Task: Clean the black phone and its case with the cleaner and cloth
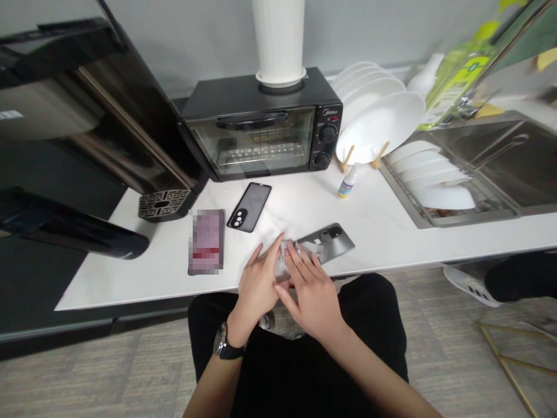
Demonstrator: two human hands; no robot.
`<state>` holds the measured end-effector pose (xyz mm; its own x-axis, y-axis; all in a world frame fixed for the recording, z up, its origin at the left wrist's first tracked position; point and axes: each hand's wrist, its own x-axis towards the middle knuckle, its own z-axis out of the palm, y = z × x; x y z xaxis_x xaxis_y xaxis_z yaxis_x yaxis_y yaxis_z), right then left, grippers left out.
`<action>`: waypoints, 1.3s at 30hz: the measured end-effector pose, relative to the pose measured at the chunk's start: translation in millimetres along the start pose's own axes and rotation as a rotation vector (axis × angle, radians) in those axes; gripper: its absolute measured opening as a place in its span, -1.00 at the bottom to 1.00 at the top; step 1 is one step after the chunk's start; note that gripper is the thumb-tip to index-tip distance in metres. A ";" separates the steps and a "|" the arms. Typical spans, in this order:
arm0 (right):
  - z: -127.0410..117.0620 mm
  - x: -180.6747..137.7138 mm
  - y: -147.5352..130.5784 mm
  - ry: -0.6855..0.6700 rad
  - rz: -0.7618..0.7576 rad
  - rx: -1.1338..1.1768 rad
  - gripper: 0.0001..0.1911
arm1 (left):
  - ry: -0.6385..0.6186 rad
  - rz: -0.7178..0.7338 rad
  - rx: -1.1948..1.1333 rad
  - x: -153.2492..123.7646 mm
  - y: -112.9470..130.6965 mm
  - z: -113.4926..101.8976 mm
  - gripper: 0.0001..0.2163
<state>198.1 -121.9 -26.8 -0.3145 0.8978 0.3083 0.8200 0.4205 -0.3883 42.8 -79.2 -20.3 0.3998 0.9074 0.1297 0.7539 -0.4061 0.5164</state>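
Both my hands meet over a crumpled whitish tissue (282, 266) at the counter's front edge. My left hand (257, 283), with a watch on the wrist, closes on its left side, some fingers stretched forward. From the right, my right hand (314, 293) presses its fingers together onto the tissue. Just beyond the right fingertips lies a silver-grey phone (342, 246), its camera side up and its near-left end hidden. A dark-edged, see-through phone case (252, 208) lies farther back. Left of my hands is a pinkish flat item (206, 241), blurred by pixelation.
A black toaster oven (261, 142) carries a white pot (281, 40). A dark dispenser machine (169, 203) stands left. A small spray bottle (347, 181) sits before racked plates (378, 125). Right are a sink (522, 157) and another person's shoe (470, 284).
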 end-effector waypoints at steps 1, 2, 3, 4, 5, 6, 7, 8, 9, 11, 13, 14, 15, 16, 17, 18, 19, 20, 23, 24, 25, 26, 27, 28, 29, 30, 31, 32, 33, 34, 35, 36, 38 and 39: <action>-2.5 -8.3 -2.2 -0.023 -0.022 0.000 -0.32 | -0.003 -0.002 0.003 -0.2 0.3 0.1 -0.14; -6.3 -16.2 -1.0 -0.052 -0.048 0.001 -0.35 | -0.004 -0.004 0.006 -0.3 0.9 0.1 -0.15; -10.9 -23.4 3.4 -0.083 -0.072 0.003 -0.37 | -0.005 -0.006 0.008 -0.2 1.7 0.0 -0.15; -16.0 -29.5 10.8 -0.107 -0.088 0.003 -0.38 | -0.006 -0.008 0.011 0.0 2.7 -0.3 -0.15; -21.2 -34.2 20.7 -0.117 -0.093 0.000 -0.39 | -0.006 -0.009 0.013 0.3 3.6 -0.6 -0.15; -26.1 -37.6 32.6 -0.112 -0.085 -0.010 -0.39 | -0.006 -0.010 0.012 0.6 4.5 -1.0 -0.14; -30.4 -39.3 46.1 -0.090 -0.061 -0.030 -0.39 | -0.005 -0.013 0.009 1.1 5.4 -1.6 -0.13; -34.0 -39.4 60.3 -0.053 -0.022 -0.059 -0.39 | -0.008 -0.017 0.005 1.6 6.2 -2.3 -0.12; -36.8 -37.7 74.2 -0.009 0.025 -0.093 -0.39 | -0.013 -0.024 0.002 2.2 7.1 -3.1 -0.11; -39.3 -28.7 97.4 0.071 0.114 -0.149 -0.40 | -0.029 -0.042 -0.003 3.4 8.9 -5.1 -0.11; -37.2 -13.6 108.1 0.123 0.168 -0.167 -0.39 | -0.045 -0.064 -0.006 4.5 10.5 -6.9 -0.12; -34.3 -4.9 107.2 0.137 0.177 -0.161 -0.39 | -0.050 -0.070 -0.008 4.8 11.0 -7.4 -0.12; -30.3 3.6 102.0 0.141 0.173 -0.146 -0.39 | -0.055 -0.071 -0.009 4.9 11.2 -7.7 -0.12; -25.5 11.1 93.0 0.136 0.157 -0.126 -0.40 | -0.060 -0.070 -0.010 4.9 11.0 -7.6 -0.13; -20.2 16.9 80.8 0.119 0.128 -0.101 -0.41 | -0.065 -0.068 -0.011 4.6 10.4 -7.3 -0.13; -14.9 20.4 66.6 0.093 0.092 -0.073 -0.41 | -0.068 -0.066 -0.009 4.2 9.6 -6.8 -0.14; -10.2 21.2 51.6 0.068 0.056 -0.048 -0.38 | -0.072 -0.063 -0.005 3.6 8.6 -6.3 -0.14; -6.3 19.1 37.2 0.047 0.024 -0.028 -0.35 | -0.075 -0.061 0.000 3.1 7.6 -5.9 -0.14; -3.2 -1.9 8.3 -0.008 -0.046 0.002 -0.33 | -0.087 -0.045 0.004 1.9 6.3 -5.7 -0.12; -5.2 -11.6 5.9 -0.032 -0.064 0.006 -0.36 | -0.088 -0.042 0.000 1.8 6.7 -6.0 -0.12; -8.5 -21.2 7.4 -0.059 -0.079 0.009 -0.38 | -0.086 -0.042 -0.005 1.8 7.3 -6.2 -0.12; -12.8 -30.0 12.8 -0.077 -0.082 0.006 -0.39 | -0.079 -0.043 -0.007 1.9 8.0 -6.5 -0.13; -17.6 -37.2 21.4 -0.079 -0.069 -0.006 -0.39 | -0.070 -0.044 -0.006 2.0 8.6 -6.6 -0.13; -22.6 -42.3 32.7 -0.064 -0.042 -0.026 -0.39 | -0.058 -0.044 -0.002 2.2 9.2 -6.6 -0.13; -27.4 -45.0 45.9 -0.035 -0.004 -0.054 -0.40 | -0.051 -0.041 0.003 2.3 9.5 -6.4 -0.12; -31.6 -45.0 59.9 0.005 0.041 -0.087 -0.40 | -0.045 -0.036 0.010 2.4 9.7 -6.3 -0.11; -35.1 -42.4 73.9 0.047 0.086 -0.119 -0.42 | -0.040 -0.034 0.017 2.4 9.8 -6.1 -0.11; -37.5 -37.4 86.6 0.082 0.123 -0.144 -0.43 | -0.038 -0.033 0.022 2.5 9.8 -5.9 -0.10; -38.9 -30.4 97.2 0.111 0.150 -0.161 -0.44 | -0.037 -0.036 0.025 2.6 9.8 -5.8 -0.09; -39.2 -22.1 104.7 0.132 0.169 -0.171 -0.45 | -0.038 -0.041 0.026 2.7 10.0 -5.8 -0.09; -38.2 -13.2 108.6 0.145 0.179 -0.172 -0.46 | -0.039 -0.046 0.025 2.8 10.3 -5.8 -0.08; -36.2 -4.4 108.3 0.151 0.179 -0.167 -0.46 | -0.040 -0.050 0.023 3.0 10.6 -5.9 -0.08; -29.2 9.7 95.8 0.147 0.151 -0.137 -0.46 | -0.046 -0.050 0.022 3.1 11.1 -5.9 -0.07; -24.7 13.7 84.3 0.131 0.119 -0.110 -0.46 | -0.048 -0.048 0.025 3.0 11.0 -5.9 -0.07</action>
<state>274.8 -77.4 -33.8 -0.1535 0.9126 0.3789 0.8972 0.2894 -0.3336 49.2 -80.2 -9.3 0.3871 0.9198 0.0643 0.7853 -0.3654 0.4998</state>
